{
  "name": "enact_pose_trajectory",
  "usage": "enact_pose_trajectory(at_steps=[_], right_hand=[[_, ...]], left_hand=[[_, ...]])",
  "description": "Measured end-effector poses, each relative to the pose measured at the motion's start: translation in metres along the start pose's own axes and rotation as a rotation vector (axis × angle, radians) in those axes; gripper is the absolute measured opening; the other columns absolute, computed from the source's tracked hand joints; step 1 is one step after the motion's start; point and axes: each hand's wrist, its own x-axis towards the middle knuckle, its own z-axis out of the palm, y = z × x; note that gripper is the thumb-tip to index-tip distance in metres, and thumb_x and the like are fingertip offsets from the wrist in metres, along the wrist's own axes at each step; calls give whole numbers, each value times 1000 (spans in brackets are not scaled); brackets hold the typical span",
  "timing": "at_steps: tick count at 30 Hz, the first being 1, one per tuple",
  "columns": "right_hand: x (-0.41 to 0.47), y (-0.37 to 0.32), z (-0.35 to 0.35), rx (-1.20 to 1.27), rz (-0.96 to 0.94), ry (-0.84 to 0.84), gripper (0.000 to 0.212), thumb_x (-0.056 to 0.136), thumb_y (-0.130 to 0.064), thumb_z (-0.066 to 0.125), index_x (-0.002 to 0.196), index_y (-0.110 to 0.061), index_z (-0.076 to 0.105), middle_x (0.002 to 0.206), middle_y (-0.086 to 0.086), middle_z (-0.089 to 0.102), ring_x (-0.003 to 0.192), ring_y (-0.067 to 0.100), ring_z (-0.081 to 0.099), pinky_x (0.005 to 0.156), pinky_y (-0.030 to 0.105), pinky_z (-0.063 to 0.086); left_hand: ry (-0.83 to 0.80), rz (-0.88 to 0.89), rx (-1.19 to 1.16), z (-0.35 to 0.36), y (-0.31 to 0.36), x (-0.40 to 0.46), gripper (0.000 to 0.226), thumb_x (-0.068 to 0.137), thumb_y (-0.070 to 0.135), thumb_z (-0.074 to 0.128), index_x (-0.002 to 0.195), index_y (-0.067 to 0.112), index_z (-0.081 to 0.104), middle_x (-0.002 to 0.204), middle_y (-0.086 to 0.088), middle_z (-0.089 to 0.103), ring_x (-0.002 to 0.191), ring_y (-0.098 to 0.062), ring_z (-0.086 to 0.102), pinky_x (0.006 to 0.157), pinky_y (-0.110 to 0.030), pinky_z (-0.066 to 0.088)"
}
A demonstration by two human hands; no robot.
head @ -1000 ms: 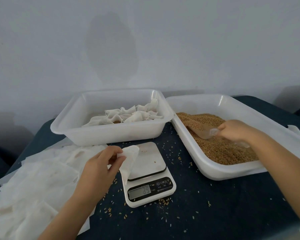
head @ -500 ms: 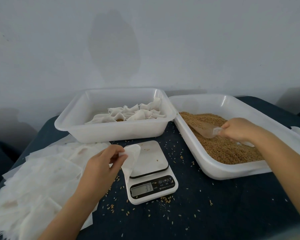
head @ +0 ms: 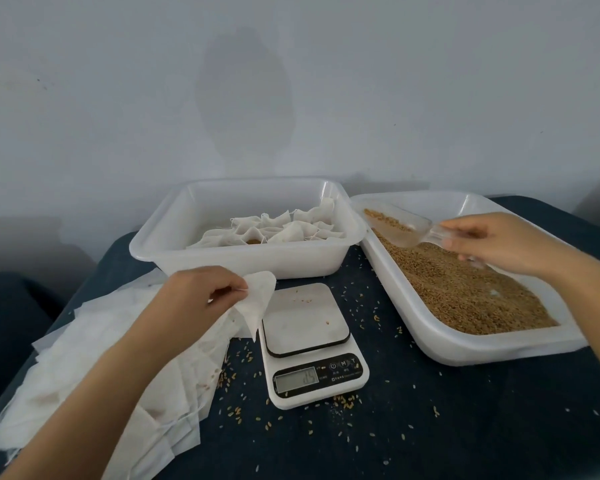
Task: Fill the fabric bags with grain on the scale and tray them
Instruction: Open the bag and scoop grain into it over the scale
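My left grip [head: 201, 299] pinched empty bag [head: 257, 303] beside scale [head: 309, 344]; right grip [head: 492, 244] held scoop [head: 399, 226] with grain over grain tray [head: 465, 344]

- Soft, diffuse daylight is filling the scene; nothing is showing where it comes from, and overall brightness is sitting at a moderate, slightly dull level.
- A faint oval shadow [head: 245, 95] is falling on the pale wall [head: 465, 81] straight ahead, with vague grey shadows lying low at both sides.
- The white trays are casting only weak, soft-edged shadows on the dark tablecloth [head: 465, 410].
- The scale display [head: 296, 379] is reading as washed-out and its digits are blurring.
- Wide-angle distortion is bending the table edges outward, and the corners are darkening.
- Fine detail is smearing slightly throughout, looking compressed.
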Motion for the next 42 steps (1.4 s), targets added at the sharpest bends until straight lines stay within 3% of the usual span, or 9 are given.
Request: enact_pose_trajectory(at_steps=[2, 6, 10, 13, 16, 26, 31, 36, 42], right_hand=[[-2, -16, 0, 22, -56, -71, 32, 85, -41, 62, 114, -50, 52, 77, -25, 69, 65, -6, 63, 67, 22, 45], [-7, -43, 16, 108, -164, -192, 35, 78, -45, 64, 111, -53, 57, 95, -35, 66, 79, -12, 64, 67, 8, 48], [-8, -56, 30, 57, -247, -281, 35, 87, -37, 64, 110, -63, 58, 115, -27, 65, 107, -4, 60, 97, 28, 46], [-9, -62, 32, -10, -284, -310, 48, 87, -37, 64, 97, -80, 47, 112, -39, 59, 107, -11, 56, 94, 21, 43], [-10, -60, 29, -81, -307, -331, 49, 87, -40, 64, 96, -83, 42, 110, -50, 51, 107, -21, 49, 87, 15, 39], [-16, -63, 21, -162, -232, -407, 42, 87, -39, 65, 100, -76, 50, 113, -34, 62, 105, -9, 58, 99, 32, 47], [-17, -73, 18, -225, -221, -429, 36, 85, -41, 67, 93, -73, 54, 112, -34, 63, 103, -12, 57, 99, 27, 46], [-13, -92, 11, -316, -206, -457, 32, 86, -38, 68, 113, -52, 59, 110, -27, 64, 101, -7, 58, 91, 16, 45], [-5, -112, 9, -403, -206, -461, 28, 84, -36, 70, 112, -36, 65, 100, -14, 67, 97, 9, 63, 91, 36, 50]], left_hand=[[-35, 10, 33, -4, -1, 6, 7, 83, 15, 67, 83, 19, 72, 79, 25, 62, 86, 9, 54, 73, 0, 36], [-89, 29, 49, -1, -3, 14, 8, 85, 14, 65, 86, 14, 73, 85, 13, 67, 82, 1, 58, 76, -4, 38], [-127, 66, 47, 7, 0, 17, 9, 86, 13, 64, 90, 12, 73, 90, 9, 68, 84, -4, 58, 77, -5, 38], [-153, 89, 61, 16, 4, 22, 12, 88, 14, 62, 94, 10, 72, 94, 5, 68, 81, -2, 53, 75, -2, 35], [-141, 93, 49, 23, 8, 27, 14, 89, 14, 60, 97, 10, 70, 93, 5, 66, 78, -2, 49, 72, 0, 32], [-165, 187, 34, 39, 17, 33, 20, 91, 15, 58, 107, 11, 70, 105, 3, 67, 93, -7, 58, 84, -15, 41], [-182, 235, 46, 43, 20, 32, 20, 91, 15, 58, 106, 10, 70, 104, 1, 68, 96, -12, 60, 88, -23, 44], [-162, 250, 36, 44, 20, 29, 16, 90, 13, 59, 99, 9, 72, 99, 1, 69, 92, -13, 63, 84, -30, 48], [-161, 262, 44, 46, 17, 27, 15, 90, 12, 60, 96, 8, 73, 97, 0, 70, 90, -15, 63, 82, -30, 47]])
